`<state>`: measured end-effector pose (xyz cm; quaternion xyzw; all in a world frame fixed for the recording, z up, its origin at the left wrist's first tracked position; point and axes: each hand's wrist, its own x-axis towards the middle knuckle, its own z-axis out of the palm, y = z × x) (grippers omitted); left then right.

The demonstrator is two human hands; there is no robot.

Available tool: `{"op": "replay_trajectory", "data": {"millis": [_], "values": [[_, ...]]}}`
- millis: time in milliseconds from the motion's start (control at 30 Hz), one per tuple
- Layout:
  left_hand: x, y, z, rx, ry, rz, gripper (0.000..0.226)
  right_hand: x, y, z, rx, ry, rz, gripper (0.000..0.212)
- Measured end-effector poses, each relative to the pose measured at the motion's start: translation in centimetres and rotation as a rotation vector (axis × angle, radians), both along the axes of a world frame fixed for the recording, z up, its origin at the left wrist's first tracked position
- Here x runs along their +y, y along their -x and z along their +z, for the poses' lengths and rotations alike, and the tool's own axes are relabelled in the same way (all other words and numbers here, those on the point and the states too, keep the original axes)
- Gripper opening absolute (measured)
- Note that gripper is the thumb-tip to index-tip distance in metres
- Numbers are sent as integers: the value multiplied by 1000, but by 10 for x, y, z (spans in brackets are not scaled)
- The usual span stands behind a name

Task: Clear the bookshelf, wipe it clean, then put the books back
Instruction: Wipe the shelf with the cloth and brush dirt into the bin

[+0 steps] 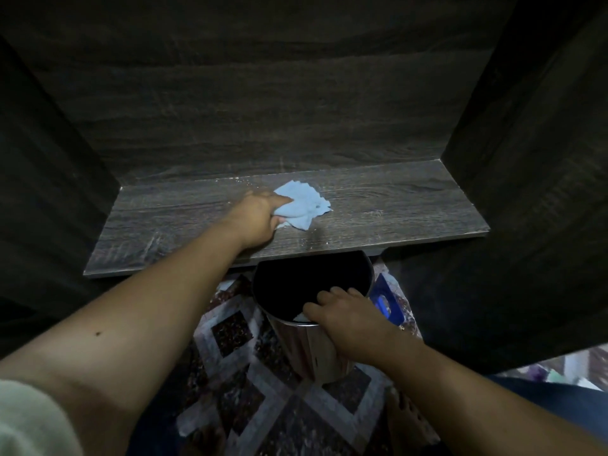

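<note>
Cloth (304,205), pale blue and crumpled, lies on the dark wooden shelf (394,212), its near edge bunched in the grip of the left hand (260,215). Below the shelf front, the right hand (342,314) curls its grip over the rim of a metal bin (302,350) on patterned floor (230,334).

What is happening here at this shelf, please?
A person is at the wiping step on the dark wooden shelf. The left hand grips a light blue cloth that lies on the board, where pale specks show. The right hand holds the rim of a metal bin just below the shelf's front edge.
</note>
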<state>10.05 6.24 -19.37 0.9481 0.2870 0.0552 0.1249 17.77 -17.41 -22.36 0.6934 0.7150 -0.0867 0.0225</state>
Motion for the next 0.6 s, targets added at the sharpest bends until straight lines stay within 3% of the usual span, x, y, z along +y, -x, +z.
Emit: {"op": "replay_trajectory", "data": {"millis": [167, 333, 467, 600], "values": [[-35, 11, 10, 34, 15, -90, 35, -4, 9, 5, -21, 19, 28, 42], [-69, 38, 16, 63, 53, -104, 49, -12, 17, 10, -30, 38, 58, 41], [-88, 60, 23, 81, 181, -101, 31, -18, 24, 15, -24, 31, 92, 38], [-92, 78, 28, -39, 193, 0, 37, -22, 26, 18, -44, 30, 100, 39]]}}
